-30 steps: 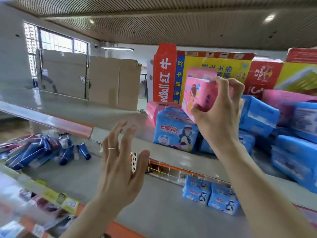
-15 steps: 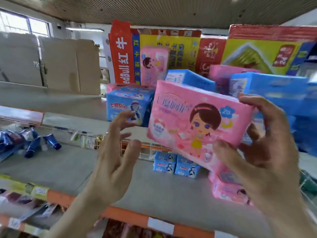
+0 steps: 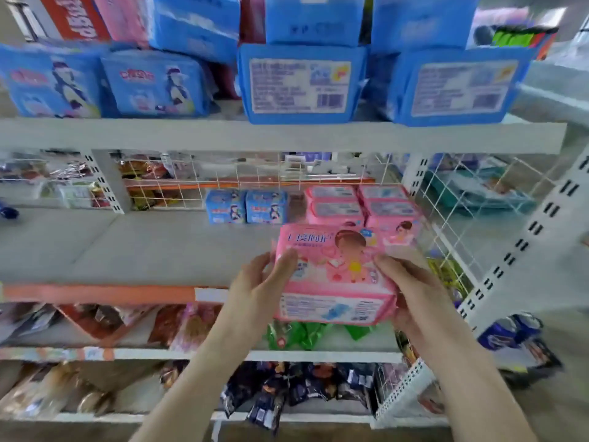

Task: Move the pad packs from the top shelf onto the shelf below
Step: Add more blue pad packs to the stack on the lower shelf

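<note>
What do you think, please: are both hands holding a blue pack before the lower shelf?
Not quite: the pack is pink, not blue. The head view shows both the left hand and right hand holding it before the lower shelf.

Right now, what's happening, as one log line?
item: pink pad pack | left hand: grips left side | right hand: grips right side | status: not yet on shelf below

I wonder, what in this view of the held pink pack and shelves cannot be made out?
Head view, pink pad pack: small print blurred.
Head view, right hand: fingers behind the pack hidden by it.
Head view, upper blue packs: cut off by the top edge.
Head view, bottom-shelf goods: blurred, unidentifiable.
</note>
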Demonstrator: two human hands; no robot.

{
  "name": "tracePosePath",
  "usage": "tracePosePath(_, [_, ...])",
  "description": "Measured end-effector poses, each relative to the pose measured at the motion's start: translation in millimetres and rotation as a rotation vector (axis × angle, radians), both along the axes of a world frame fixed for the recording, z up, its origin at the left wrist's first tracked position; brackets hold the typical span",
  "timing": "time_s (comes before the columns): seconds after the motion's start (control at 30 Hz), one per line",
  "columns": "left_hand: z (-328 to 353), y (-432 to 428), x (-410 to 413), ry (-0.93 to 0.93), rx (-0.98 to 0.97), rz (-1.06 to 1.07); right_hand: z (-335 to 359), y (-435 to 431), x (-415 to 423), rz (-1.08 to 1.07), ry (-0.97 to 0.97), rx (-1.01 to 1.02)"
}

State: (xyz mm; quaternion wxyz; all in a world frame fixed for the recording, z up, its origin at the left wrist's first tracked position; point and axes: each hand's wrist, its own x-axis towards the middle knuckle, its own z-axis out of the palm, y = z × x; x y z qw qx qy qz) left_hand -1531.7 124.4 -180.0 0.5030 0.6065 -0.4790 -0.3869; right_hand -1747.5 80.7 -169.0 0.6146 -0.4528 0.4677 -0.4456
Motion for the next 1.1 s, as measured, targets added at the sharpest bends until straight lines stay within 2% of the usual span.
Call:
tracePosePath(0.2, [-32, 11, -62, 0.071, 0.069, -0.083, -29, 14, -62, -0.047, 0.016, 0.080])
tracePosePath(0.5, [-53, 20, -107, 0.110, 0.054, -0.194, -47, 26, -99, -0.062, 0.069, 0.002])
tracePosePath(0.73, [-67, 15, -92, 0.129, 0.030, -0.241, -51, 20, -89, -0.027, 0.127, -0.080])
tracePosePath(0.93, [-73, -10, -70, 0.122, -0.031, -0.260, -53, -5, -76, -0.069, 0.298, -0.124])
tracePosePath(1.1, [-76, -31, -46, 0.121, -0.088, -0.248, -51, -18, -51, -0.073, 0.336, -0.192])
